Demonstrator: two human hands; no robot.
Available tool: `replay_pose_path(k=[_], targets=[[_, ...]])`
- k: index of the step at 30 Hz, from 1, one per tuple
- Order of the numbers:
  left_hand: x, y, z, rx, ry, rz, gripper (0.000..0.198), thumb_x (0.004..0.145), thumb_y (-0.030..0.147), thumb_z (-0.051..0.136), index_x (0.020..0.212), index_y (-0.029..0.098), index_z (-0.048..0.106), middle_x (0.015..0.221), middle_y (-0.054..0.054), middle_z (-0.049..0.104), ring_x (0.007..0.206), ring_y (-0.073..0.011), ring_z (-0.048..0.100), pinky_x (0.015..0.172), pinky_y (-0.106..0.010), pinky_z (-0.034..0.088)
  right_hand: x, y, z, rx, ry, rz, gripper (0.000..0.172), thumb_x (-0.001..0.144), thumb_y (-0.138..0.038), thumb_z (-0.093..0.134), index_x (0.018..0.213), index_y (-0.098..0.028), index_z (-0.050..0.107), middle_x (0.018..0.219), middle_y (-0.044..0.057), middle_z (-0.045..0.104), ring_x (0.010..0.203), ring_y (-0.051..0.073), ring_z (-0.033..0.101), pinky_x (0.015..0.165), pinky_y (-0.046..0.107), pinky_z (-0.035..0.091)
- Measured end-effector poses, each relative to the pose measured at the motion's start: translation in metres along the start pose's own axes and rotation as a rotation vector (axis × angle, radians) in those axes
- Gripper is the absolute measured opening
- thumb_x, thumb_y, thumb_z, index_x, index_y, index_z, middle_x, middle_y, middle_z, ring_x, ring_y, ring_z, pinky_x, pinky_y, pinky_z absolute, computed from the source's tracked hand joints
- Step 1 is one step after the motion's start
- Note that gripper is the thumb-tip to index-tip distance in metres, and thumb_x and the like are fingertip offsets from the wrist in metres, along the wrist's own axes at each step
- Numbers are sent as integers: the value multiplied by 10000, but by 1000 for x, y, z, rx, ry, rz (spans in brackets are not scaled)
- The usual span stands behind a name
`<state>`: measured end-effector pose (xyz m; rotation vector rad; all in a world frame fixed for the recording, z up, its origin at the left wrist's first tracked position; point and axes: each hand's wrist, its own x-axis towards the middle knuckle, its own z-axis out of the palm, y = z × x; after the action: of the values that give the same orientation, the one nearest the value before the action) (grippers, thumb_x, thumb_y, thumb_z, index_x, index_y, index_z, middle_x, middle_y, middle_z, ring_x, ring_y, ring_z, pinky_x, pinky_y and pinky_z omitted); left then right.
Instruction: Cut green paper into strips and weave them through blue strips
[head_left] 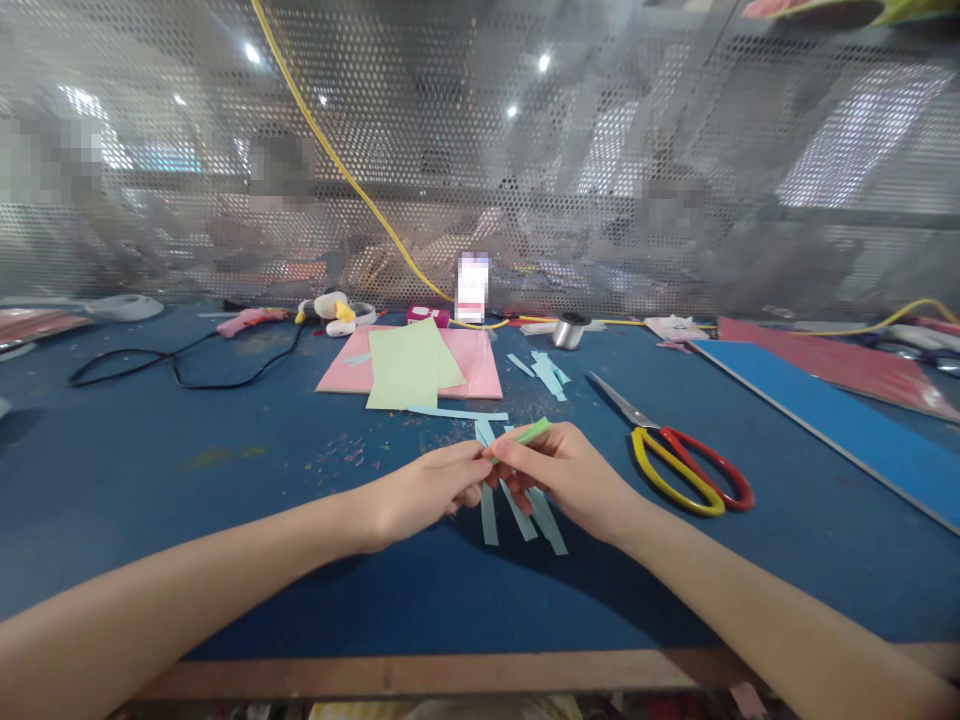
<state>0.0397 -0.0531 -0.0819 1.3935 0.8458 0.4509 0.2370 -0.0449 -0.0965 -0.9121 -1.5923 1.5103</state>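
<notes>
My left hand and my right hand meet over the blue table, fingers pinched together on a thin green paper strip that sticks up to the right. Several light blue paper strips lie flat on the table under and just behind both hands. One longer blue strip lies crosswise beyond them.
Red and yellow scissors lie to the right. Green sheets rest on pink paper further back, with more blue strips beside. A black cable, a tape roll, a blue board and a perforated metal screen surround the area.
</notes>
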Motion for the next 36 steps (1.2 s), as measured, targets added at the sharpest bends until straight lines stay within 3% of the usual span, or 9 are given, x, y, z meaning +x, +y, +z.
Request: replay_pose_path(k=[5, 11, 18, 22, 27, 36], targets=[[2, -10, -3, 167, 37, 135, 301, 998, 446, 354, 838, 204, 432, 708, 54, 380, 598, -99, 301, 537, -221, 299, 0, -3, 3, 41, 37, 37, 299, 861, -412, 691, 770, -130, 732, 682, 36, 637, 528, 119, 539, 444, 243, 459], [2, -12, -7, 303, 26, 201, 327, 1019, 441, 310, 805, 209, 397, 700, 57, 387, 604, -104, 329, 564, -246, 322, -1, -7, 5, 81, 35, 73, 337, 811, -461, 733, 748, -130, 741, 667, 34, 630, 533, 118, 535, 432, 238, 447], [0, -6, -11, 468, 55, 184, 324, 1025, 393, 267, 827, 209, 445, 721, 33, 459, 667, -133, 429, 647, -281, 380, -2, -10, 6, 32, 65, 71, 396, 782, -505, 750, 716, -115, 737, 672, 47, 626, 520, 119, 532, 422, 240, 450], [-3, -3, -12, 574, 89, 190, 324, 1026, 362, 268, 869, 207, 506, 765, 12, 530, 721, -150, 503, 682, -287, 396, -1, -9, 5, 31, 65, 66, 364, 822, -471, 727, 851, -111, 776, 677, 39, 609, 500, 104, 512, 422, 238, 455], [-5, -1, -13, 614, 154, 231, 320, 1028, 356, 297, 849, 210, 518, 703, 25, 571, 638, -134, 528, 626, -259, 388, 1, -5, 2, 120, 61, 81, 388, 876, -470, 672, 981, -114, 786, 725, 63, 637, 530, 115, 539, 430, 236, 467], [-3, 0, -15, 563, 181, 342, 295, 1002, 305, 398, 873, 201, 642, 777, 12, 755, 674, -137, 628, 634, -222, 419, -1, -10, 4, 161, 134, 42, 441, 847, -543, 668, 926, -126, 789, 701, 69, 647, 510, 124, 543, 434, 241, 439]])
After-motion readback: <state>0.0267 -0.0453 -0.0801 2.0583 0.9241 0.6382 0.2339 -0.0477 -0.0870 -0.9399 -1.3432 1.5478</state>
